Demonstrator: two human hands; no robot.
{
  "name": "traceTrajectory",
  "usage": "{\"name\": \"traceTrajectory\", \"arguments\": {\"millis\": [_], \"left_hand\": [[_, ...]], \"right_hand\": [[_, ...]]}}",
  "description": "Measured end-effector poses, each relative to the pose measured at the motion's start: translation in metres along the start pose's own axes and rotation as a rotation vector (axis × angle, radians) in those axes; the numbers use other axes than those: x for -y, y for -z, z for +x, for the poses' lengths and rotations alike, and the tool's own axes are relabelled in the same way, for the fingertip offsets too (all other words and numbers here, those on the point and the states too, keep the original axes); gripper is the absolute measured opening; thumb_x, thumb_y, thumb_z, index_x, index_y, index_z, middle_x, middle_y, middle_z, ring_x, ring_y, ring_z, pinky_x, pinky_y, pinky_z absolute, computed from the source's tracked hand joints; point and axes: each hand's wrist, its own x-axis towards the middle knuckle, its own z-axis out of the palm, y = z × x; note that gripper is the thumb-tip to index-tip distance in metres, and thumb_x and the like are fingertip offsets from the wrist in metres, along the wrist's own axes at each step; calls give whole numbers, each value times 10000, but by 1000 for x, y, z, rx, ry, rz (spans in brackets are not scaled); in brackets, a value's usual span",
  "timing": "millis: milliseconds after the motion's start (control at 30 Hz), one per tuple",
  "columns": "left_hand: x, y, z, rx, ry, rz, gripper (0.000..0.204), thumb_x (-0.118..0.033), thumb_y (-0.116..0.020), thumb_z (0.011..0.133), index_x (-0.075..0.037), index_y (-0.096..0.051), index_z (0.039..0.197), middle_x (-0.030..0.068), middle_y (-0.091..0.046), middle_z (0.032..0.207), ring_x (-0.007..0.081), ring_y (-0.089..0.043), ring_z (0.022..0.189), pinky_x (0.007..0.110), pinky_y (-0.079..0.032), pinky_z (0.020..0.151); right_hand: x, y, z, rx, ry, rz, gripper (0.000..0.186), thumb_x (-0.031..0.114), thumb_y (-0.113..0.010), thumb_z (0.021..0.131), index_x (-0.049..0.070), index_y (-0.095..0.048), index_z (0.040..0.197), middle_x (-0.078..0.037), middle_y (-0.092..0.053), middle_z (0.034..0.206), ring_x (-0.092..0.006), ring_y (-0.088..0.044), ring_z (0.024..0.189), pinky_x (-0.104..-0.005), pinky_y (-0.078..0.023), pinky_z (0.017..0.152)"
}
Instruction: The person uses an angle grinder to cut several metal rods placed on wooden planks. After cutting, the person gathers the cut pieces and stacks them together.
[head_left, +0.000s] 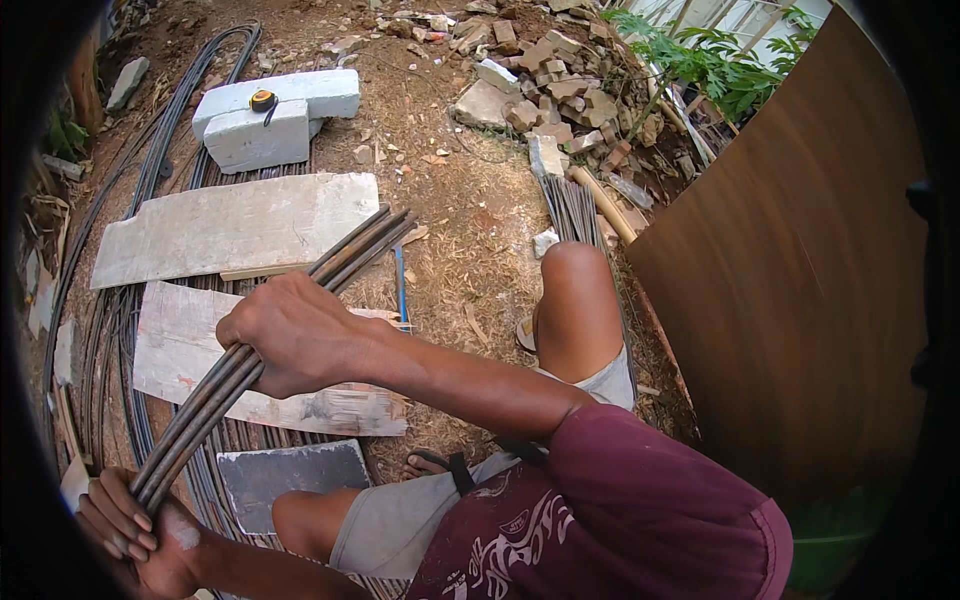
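A bundle of several dark steel rods (212,405) slants across the left side, from low at the left up to its cut ends near the middle. Its upper part is gripped by my right hand (295,335), fingers wrapped round, with that arm reaching across my body. Down at the lower left, my left hand (135,530) closes round the same bundle near its lower end. Under the rods lie a worn, pale board (180,345) with a splintered end and a dark grey panel (295,478) beside my knee.
Another pale board (240,225) and white blocks (260,137) bearing a tape measure (263,101) lie farther off, over long steel rods (150,175). A thin blue object (402,285) is beside the boards. Broken bricks (560,85) pile up behind; a brown panel (800,270) stands right.
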Motion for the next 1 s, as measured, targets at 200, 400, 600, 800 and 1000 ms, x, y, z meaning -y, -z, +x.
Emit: {"name": "traceTrajectory", "arguments": {"millis": [200,400,600,800,1000], "left_hand": [[107,-38,-29,-314,263,-275,448,-228,-517,1144,-134,-423,716,-6,-337,553,114,-284,464,271,-315,485],[215,-105,-70,-355,543,-192,490,-302,-497,1170,-134,-453,712,-10,-375,535,85,-298,417,256,-330,416],[317,-172,-101,-288,768,-20,467,-341,-508,1164,-148,-480,739,-20,-395,539,82,-361,423,246,-337,419],[413,-222,-130,-271,1066,87,424,-308,-614,1115,-160,-477,742,-43,-373,569,76,-359,477,259,-366,503],[492,-244,-187,373,1536,601,420,-403,-730,1028,-4,-664,1141,118,-749,1021,266,-759,970,402,-593,950]], "right_hand": [[-24,110,-79,112,-235,-171,234,202,-803,720,36,-720,862,-185,-710,760,-410,-723,767,-498,-556,683],[-80,141,-190,109,-520,12,267,302,-815,809,60,-765,912,-207,-730,810,-435,-730,853,-528,-548,752],[-137,148,-261,-51,-732,142,264,320,-837,872,117,-803,1037,-180,-763,900,-409,-738,901,-508,-554,791],[-164,166,-321,-214,-1007,200,331,351,-878,872,119,-825,1102,-166,-786,865,-333,-766,772,-428,-589,723],[-174,161,-403,-457,-1327,140,407,423,-867,905,72,-827,1105,-134,-789,818,-229,-750,693,-391,-570,681]]}}
